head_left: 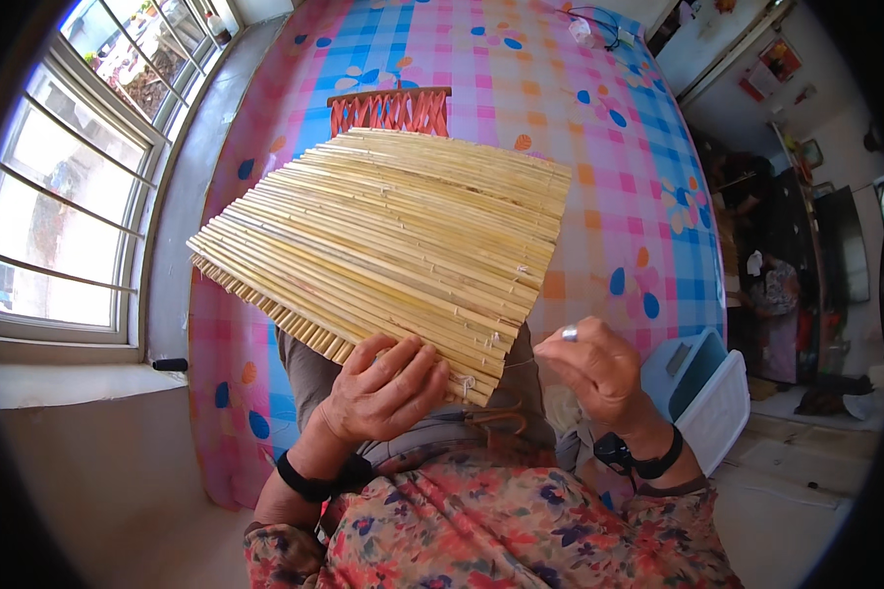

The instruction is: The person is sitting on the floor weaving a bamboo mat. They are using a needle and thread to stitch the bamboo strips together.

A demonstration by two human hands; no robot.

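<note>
A mat of straw-coloured reed stalks [393,236], laid side by side, slants across my lap. Small knots of pale thread show along its right end. My left hand [388,388] grips the near edge, fingers curled over the top stalks and the thumb hidden. Just off the mat's right corner, my right hand [599,368] is closed in a pinch. From it a thin pale thread [523,362] runs toward the knotted corner. A silver band [569,334] sits on one of its fingers. Whether a needle is in the pinch is too small to tell.
A plaid, flower-printed cover [521,59] spreads under and beyond the mat. Past the mat's far edge stands a red strap-woven piece with a wooden bar [391,94]. At right is a blue bin [683,368] with a whitish lid [712,412]; a barred window [64,216] is at left.
</note>
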